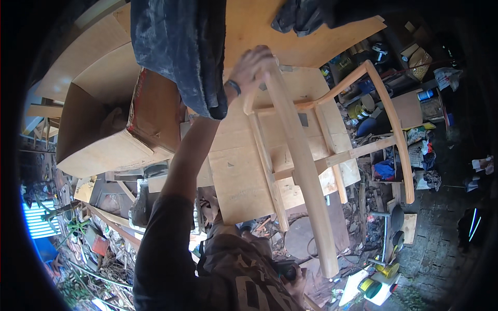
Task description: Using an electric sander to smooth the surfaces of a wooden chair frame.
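A bare, pale wooden chair frame [298, 140] stands tilted over a plywood board [236, 181], with its thick near post running down toward me. My left hand [253, 66] reaches up and grips the top end of that post; a dark band is on the wrist. The hand is slightly blurred. Low in the picture, close to my body, my right hand [296, 286] is closed around a dark object [286, 269], partly hidden, whose kind I cannot make out.
An open cardboard box [101, 153] sits at the left. Dark cloth [179, 46] hangs above my left forearm. A larger wooden panel [254, 26] lies behind the chair frame. Tins, scraps and a small yellow tub [369, 287] clutter the right side, beside a paved floor [433, 259].
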Demonstrator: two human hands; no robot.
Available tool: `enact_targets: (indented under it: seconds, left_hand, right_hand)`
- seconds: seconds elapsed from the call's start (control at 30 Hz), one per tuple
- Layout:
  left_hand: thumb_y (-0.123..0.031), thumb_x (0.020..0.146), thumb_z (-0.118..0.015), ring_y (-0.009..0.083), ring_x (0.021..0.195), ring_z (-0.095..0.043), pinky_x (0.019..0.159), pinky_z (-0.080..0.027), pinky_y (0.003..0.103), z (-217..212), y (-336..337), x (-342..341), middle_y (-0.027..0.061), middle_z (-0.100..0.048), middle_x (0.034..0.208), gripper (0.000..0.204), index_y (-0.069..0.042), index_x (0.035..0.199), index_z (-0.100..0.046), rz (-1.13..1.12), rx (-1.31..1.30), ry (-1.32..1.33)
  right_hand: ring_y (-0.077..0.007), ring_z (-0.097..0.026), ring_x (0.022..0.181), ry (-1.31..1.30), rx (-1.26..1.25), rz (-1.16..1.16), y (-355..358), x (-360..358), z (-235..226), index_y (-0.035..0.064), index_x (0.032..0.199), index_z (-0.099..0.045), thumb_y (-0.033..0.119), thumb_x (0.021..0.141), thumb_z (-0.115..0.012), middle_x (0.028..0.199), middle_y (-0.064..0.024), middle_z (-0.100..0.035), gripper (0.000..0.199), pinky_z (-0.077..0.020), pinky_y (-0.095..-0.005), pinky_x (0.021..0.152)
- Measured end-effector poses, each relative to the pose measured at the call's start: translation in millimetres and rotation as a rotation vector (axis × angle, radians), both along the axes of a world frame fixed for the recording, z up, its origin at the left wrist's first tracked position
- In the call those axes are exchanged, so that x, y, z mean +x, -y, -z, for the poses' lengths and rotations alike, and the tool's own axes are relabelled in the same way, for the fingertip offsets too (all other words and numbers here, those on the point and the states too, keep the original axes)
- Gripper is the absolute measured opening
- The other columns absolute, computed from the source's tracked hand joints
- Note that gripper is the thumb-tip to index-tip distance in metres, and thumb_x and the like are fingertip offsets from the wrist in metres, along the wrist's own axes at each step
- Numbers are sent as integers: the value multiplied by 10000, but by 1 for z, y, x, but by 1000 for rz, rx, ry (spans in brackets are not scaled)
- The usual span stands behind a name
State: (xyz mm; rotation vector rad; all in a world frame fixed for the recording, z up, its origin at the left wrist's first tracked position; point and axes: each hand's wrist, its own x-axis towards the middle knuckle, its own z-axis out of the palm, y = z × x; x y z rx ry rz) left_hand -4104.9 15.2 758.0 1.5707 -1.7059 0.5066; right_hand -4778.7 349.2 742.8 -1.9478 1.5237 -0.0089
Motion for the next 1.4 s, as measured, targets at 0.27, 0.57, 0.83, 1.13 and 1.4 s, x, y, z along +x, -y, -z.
enact_targets:
  seconds: [0.27,0.57,0.83,1.13,1.4]
  left_hand:
    - [-81,910,-657,360,1215,-599,1039,-467,404,8,-106,-86,196,-623,1294,431,9,1320,-561,160,15,-644]
    - [-285,814,-737,400,1405,-425,1146,-368,484,-61,-285,-281,243,-508,1435,856,40,1499,-341,509,488,-639]
    - [-363,780,-832,395,1312,-531,1022,-433,459,-99,-261,-272,216,-567,1399,767,-20,1348,-448,513,-19,-952]
    - [-305,668,-930,310,1227,-607,1017,-486,401,-62,-181,-262,189,-562,1368,1009,-42,1445,-341,630,-64,-1285]
    - [-352,810,-813,295,1294,-548,1100,-428,422,-31,-71,-126,181,-570,1380,775,-27,1431,-482,610,-196,-1011]
  right_hand:
    - [-407,-675,888,120,-44,-303,62,123,-60,177,1242,-591,276,714,-842,1146,-181,-555,593,-599,-495,674]
    - [-369,-621,987,238,-261,-425,116,247,-156,73,1273,-590,236,617,-902,1096,-199,-585,744,-590,-432,738]
    - [-369,-670,954,114,-494,-714,127,290,-258,153,1352,-589,196,630,-864,1178,-214,-510,773,-615,-430,704]
    - [-371,-695,893,-124,-681,-686,177,348,-245,95,1394,-567,119,659,-799,1094,-199,-569,771,-597,-461,731]
    - [-409,-712,849,109,-799,-669,277,463,-217,-25,1179,-667,235,653,-829,939,-282,-678,609,-583,-467,775]
